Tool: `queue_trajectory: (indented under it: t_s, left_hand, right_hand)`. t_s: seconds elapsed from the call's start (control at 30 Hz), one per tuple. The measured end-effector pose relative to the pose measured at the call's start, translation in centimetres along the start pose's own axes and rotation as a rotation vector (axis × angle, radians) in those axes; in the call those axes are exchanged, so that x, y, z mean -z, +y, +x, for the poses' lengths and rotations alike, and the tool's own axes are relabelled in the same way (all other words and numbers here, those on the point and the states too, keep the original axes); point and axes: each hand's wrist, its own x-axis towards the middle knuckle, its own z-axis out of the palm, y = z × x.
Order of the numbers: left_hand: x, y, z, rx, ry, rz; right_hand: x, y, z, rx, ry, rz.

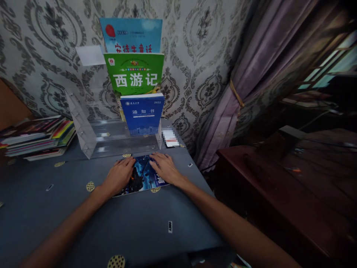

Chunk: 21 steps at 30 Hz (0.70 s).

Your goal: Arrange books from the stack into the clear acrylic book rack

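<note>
A thin book with a dark blue illustrated cover lies flat on the table in front of the acrylic rack. My left hand is closed on its left side, fingers bent near the far left corner. On the opposite side, my right hand grips the far right part, its thumb on the cover and its fingers by the edge. Part of the cover's title shows beneath the right wrist. Directly behind, the clear stepped rack holds a blue booklet, a green book and a light blue book, all upright in tiers.
A stack of books and magazines sits left of the rack. A white card lies to its right. The grey patterned tablecloth ends at a right edge. Beyond it are a purple curtain and a dark red wooden surface.
</note>
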Motion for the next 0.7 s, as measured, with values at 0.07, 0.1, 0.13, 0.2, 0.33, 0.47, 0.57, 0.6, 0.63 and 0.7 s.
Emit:
queue_trajectory:
  t_s: [0.07,0.1,0.13,0.2,0.33,0.47,0.57,0.6,0.63,0.7]
  left_hand:
    - [-0.7,0.0,0.8,-0.044,0.004,-0.062]
    - [-1.0,0.1,1.3,-0.061,0.0,-0.085]
    - [-1.2,0.3,1.7,-0.08,-0.009,-0.107]
    - [-1.4,0.7,2.7,-0.125,-0.038,-0.152]
    - [-1.3,2.1,4.1,-0.212,-0.078,-0.211]
    - [-0.6,4.0,4.5,-0.294,-0.124,-0.258]
    - [0.0,5.3,4.2,-0.353,-0.172,-0.301]
    - [0.2,5.6,4.1,-0.373,-0.189,-0.313]
    - [0.4,5.9,3.9,-0.391,-0.204,-0.325]
    - [0.7,6.2,3.5,-0.425,-0.225,-0.358]
  right_hand:
    - [0.3,0.7,0.4,-0.008,0.041,0.093]
    - [0.4,1.0,0.5,-0.015,0.056,0.14]
    - [0.5,1.2,0.7,-0.022,0.068,0.183]
    - [0.6,1.6,0.8,-0.033,0.087,0.25]
    - [0.6,2.2,1.0,-0.023,0.114,0.354]
    - [0.4,2.9,1.2,-0.018,0.136,0.435]
    - [0.3,3.1,1.2,-0.021,0.143,0.442]
    - [0.2,3.1,1.2,-0.018,0.144,0.432]
    - [0.2,3.1,1.2,-0.015,0.143,0.418]
    - [0.2,3.0,1.2,-0.009,0.141,0.388]
